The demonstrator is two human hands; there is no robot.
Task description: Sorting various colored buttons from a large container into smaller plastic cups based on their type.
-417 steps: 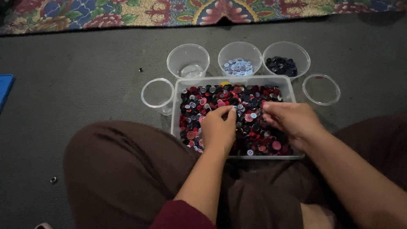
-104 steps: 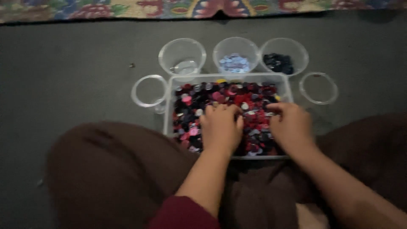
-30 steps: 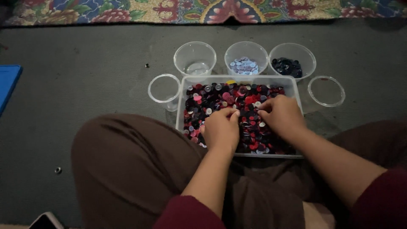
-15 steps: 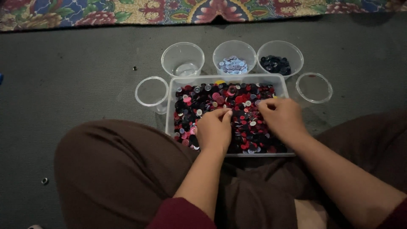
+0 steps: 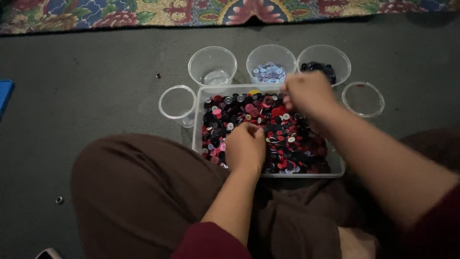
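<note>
A clear rectangular bin (image 5: pixel 196 136) full of red, black, pink and white buttons (image 5: pixel 278 127) sits on the floor between my knees. My left hand (image 5: pixel 245 146) rests on the buttons at the bin's near side, fingers curled down into the pile. My right hand (image 5: pixel 306 92) is lifted over the bin's far edge with its fingertips pinched together. It hovers between the cup of pale blue buttons (image 5: pixel 271 64) and the cup of dark blue buttons (image 5: pixel 324 62). Whatever the pinched fingers may hold is hidden.
A clear cup (image 5: pixel 212 66) stands at the back left with little in it. Two more clear cups flank the bin, one left (image 5: pixel 177 102) and one right (image 5: pixel 362 99). A patterned rug (image 5: pixel 191 9) runs along the far side. My brown-trousered knee (image 5: pixel 134 192) fills the near left.
My right hand has risen from the buttons in the bin's middle and moved to the far edge by the cups, fingers pinched. My left hand stays on the pile.
</note>
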